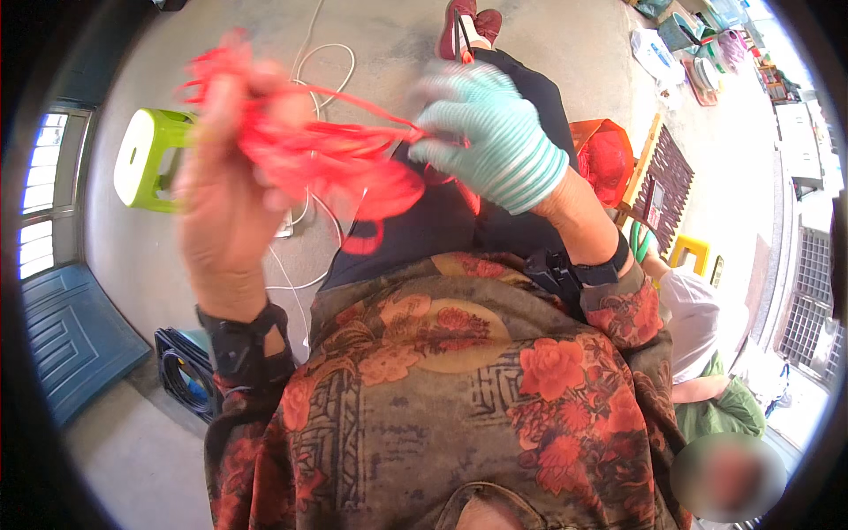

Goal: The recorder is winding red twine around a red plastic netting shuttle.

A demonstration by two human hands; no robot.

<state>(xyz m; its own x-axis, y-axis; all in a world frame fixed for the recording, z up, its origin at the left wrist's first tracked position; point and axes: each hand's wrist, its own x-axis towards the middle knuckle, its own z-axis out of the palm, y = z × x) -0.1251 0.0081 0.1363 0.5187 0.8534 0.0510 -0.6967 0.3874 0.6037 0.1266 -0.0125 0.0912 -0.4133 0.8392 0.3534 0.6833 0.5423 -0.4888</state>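
Note:
My left hand (pixel 225 190) is bare, raised in front of me, and closed around a tangled bunch of red string (pixel 327 159). My right hand (pixel 490 137) wears a pale green striped glove and pinches strands of the same red string at its right end. The strands stretch between both hands above my lap. A black strap sits on each wrist. My dark trousers and a red shoe (pixel 464 26) show beyond the hands.
A green plastic stool (pixel 146 159) stands on the concrete floor at left, with white cable (pixel 322 66) lying near it. A red bag (pixel 605 155) and a dark mat (pixel 667 181) lie at right. Another person (pixel 707 353) sits at lower right. A blue door panel (pixel 75 340) is at lower left.

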